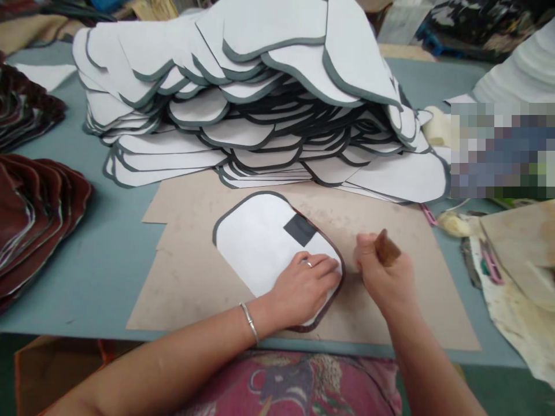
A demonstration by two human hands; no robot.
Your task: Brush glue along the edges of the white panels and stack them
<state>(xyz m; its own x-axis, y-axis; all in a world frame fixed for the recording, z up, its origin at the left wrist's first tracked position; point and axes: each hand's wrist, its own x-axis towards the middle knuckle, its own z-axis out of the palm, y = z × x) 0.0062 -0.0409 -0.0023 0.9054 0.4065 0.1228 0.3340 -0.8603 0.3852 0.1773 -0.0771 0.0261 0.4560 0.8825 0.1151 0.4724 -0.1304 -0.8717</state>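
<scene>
If the left hand (307, 283) presses unevenly, the white panel (255, 242) under it could, I judge, skid on the tan board (186, 277) and pucker its brown edging (343, 270). A knock beyond that hand might topple the heaped pieces (277, 69). Left hand: palm down, fingers loosely bent against the panel. Right hand (385, 283), beside the panel: curled round a small brown object (387, 248), kind unclear.

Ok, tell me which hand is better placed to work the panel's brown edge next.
Likely the right hand: it is just beside the brown edge and holds a brown object. The left hand rests on the white panel, apparently steadying it.
</scene>
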